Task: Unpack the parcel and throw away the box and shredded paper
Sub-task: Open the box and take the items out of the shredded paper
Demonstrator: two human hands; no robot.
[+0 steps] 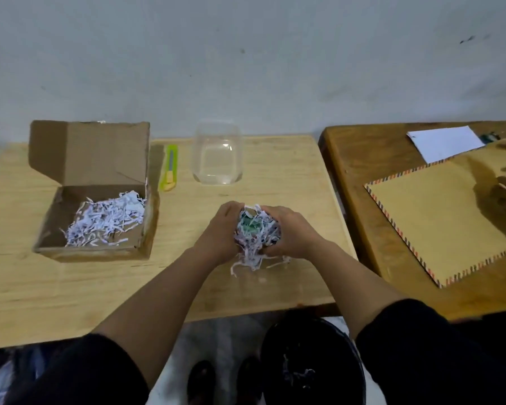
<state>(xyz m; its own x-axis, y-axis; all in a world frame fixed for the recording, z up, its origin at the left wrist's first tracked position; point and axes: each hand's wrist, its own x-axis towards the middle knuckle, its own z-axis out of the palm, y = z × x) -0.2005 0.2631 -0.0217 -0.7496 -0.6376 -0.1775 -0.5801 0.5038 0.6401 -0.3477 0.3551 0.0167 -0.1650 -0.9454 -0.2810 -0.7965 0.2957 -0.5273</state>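
White shredded paper bundle [253,244] with something green inside is cupped between the left hand [222,232] and right hand [287,233], fingers curled round it, just above the pale wooden tabletop [246,287]. Well left sits the open brown cardboard box [94,206], holding more shreds. Near the front edge, below, stands a black bin [313,363].

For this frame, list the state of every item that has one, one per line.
cardboard box: lid up, some shredded paper inside
shredded paper clump: gripped between both hands above the table
left hand: holds the clump
right hand: holds the clump
clear container: no lid, empty
utility knife: lying flat
bin: holds a few shreds
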